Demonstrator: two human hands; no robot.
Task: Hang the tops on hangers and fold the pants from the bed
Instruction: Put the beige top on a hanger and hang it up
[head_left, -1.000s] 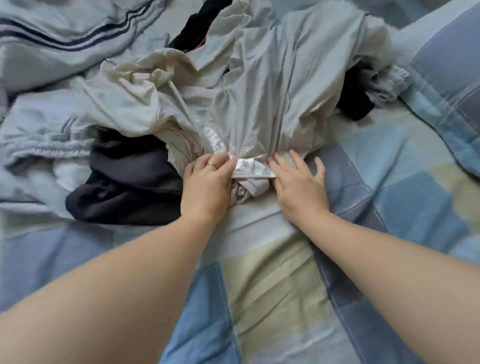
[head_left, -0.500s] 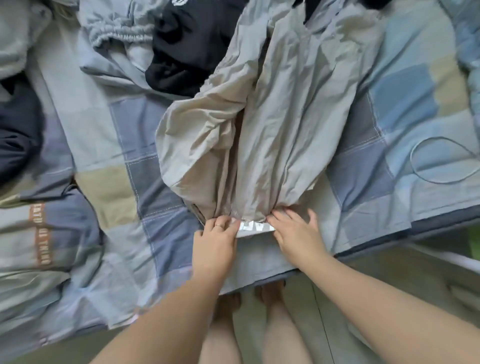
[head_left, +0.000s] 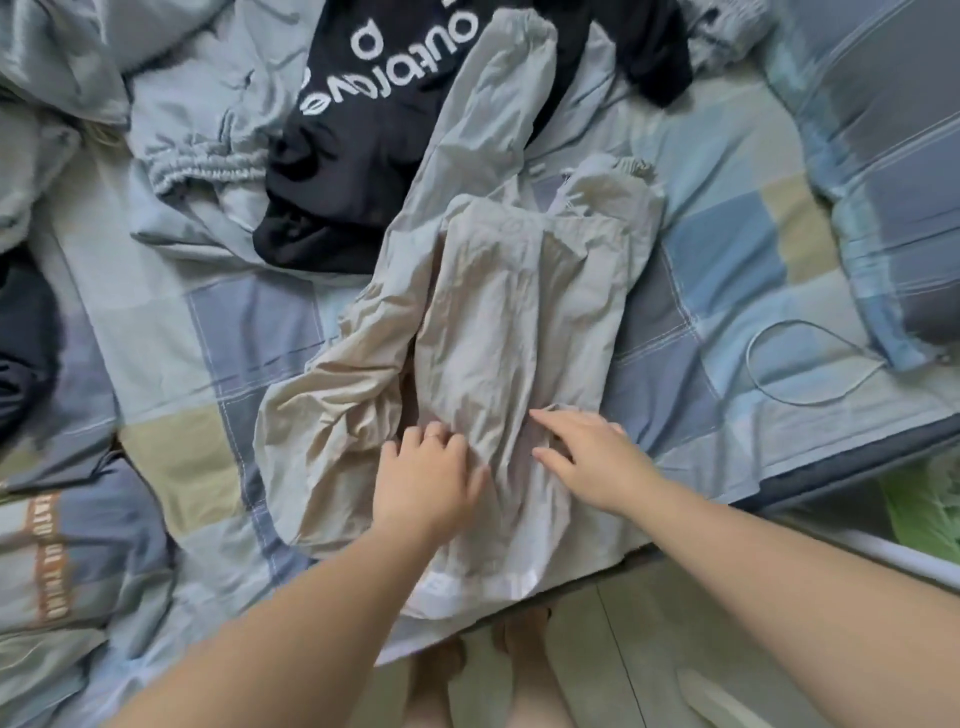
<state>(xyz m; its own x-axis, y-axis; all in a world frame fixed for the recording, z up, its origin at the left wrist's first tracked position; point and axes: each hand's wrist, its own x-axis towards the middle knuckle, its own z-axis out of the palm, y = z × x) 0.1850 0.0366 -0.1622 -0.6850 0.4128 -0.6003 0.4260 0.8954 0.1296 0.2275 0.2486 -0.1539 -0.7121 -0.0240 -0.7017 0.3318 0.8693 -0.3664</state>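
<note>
One wide-angle view, worn on the head, looks steeply down from just above the near edge of the bed, close over its checked sheet; the floor beside that edge shows along the lower right

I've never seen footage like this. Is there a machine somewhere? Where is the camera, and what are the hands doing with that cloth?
No machine: a person works with two bare hands. The picture comes from a wide-angle camera worn on their head, looking down, so you see both forearms and, at the bottom, their bare feet. The surface is a bed with a blue, grey and yellow checked sheet. In the middle lie thin, crumpled beige pants. The right hand rests on them with straight fingers; the left hand lies on them, though I cannot tell whether it pinches the cloth. Behind lies a black top with white lettering, and to the right a thin white cable loop.
</note>
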